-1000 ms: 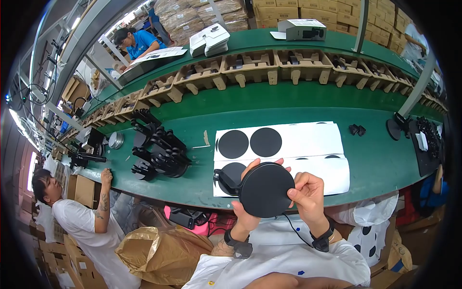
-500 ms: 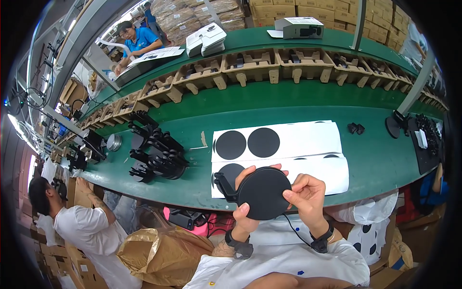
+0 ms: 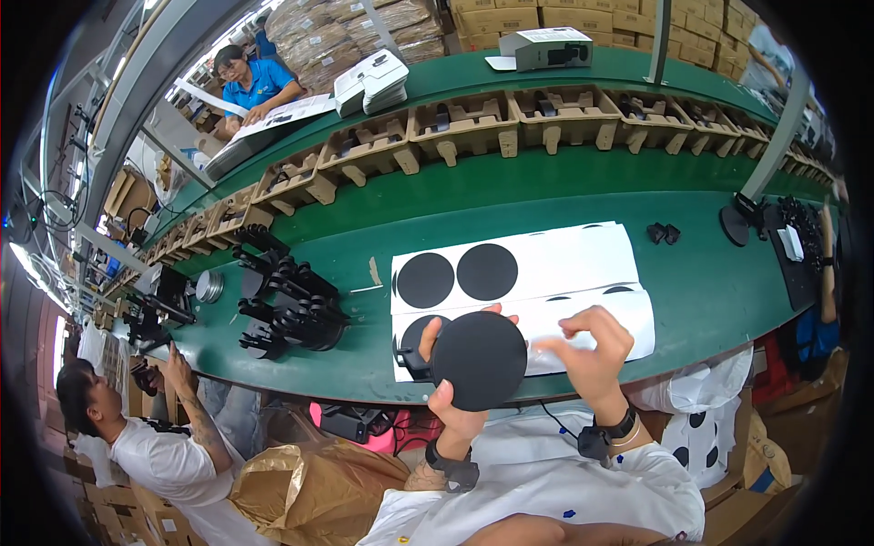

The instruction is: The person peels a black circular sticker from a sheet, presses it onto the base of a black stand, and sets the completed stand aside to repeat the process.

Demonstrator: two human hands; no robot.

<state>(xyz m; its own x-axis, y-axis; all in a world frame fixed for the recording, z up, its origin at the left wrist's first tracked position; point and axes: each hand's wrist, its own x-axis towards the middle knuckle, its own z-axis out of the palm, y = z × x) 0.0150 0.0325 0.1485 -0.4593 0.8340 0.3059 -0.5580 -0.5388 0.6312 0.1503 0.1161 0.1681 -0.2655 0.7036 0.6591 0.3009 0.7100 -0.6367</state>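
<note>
Two hands work over the green surface [image 3: 710, 300]. The left hand [image 3: 455, 414] pinches a black round disc [image 3: 479, 360] upright above the near edge. The right hand [image 3: 592, 350] has just let go and moved right, fingers curled, peeling a white backing sheet [image 3: 555, 323].
</note>
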